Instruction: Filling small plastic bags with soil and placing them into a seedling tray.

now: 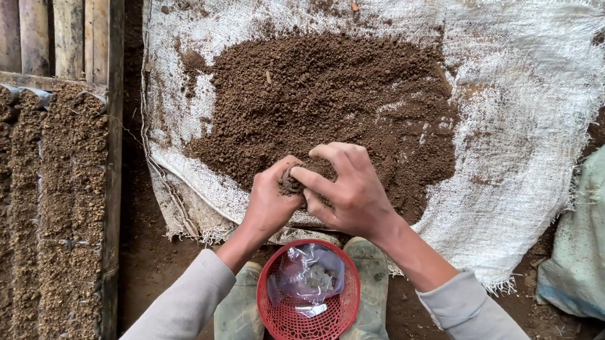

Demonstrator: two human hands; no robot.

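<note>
My left hand (269,203) is closed around a small soil-filled bag (291,181), whose brown top shows between both hands. My right hand (348,188) presses its fingers down on the soil at the bag's mouth. Both hands hover over the near edge of a heap of brown soil (323,99) spread on a white woven sack (526,117). Below the hands, between my two muddy rubber boots (369,322), sits a red plastic basket (300,326) holding crumpled clear plastic bags (306,274).
At the left, rows of small soil-filled bags (29,204) are packed tightly inside a wooden frame (111,175), with bamboo slats (32,8) behind them. A pale green sack (604,225) lies at the right on bare dirt ground.
</note>
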